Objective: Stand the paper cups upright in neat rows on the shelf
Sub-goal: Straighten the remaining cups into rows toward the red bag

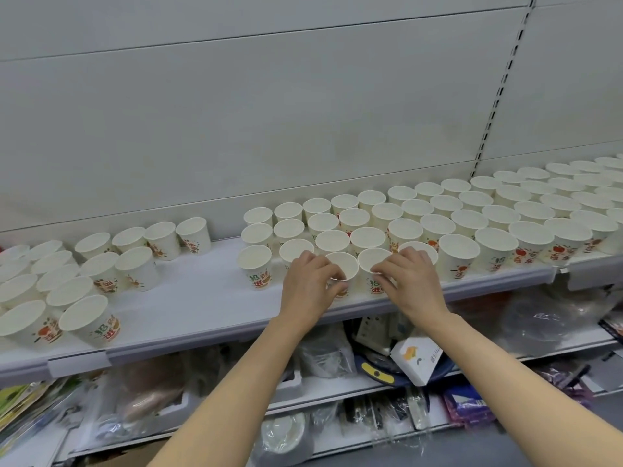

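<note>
Left hand grips front-row cup; right hand pinches neighbouring cup alongside, probably squaring both into the row beyond the fingers.

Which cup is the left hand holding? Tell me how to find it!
Find the shelf, then the big block of cups right of the bare gap. In its front row, that cup is second from the left, the only one the left hand grips.

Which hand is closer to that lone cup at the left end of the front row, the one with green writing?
The left hand. It grips a front-row cup just right of the lone cup, with a gap between. The right hand grips the next cup further right.
</note>
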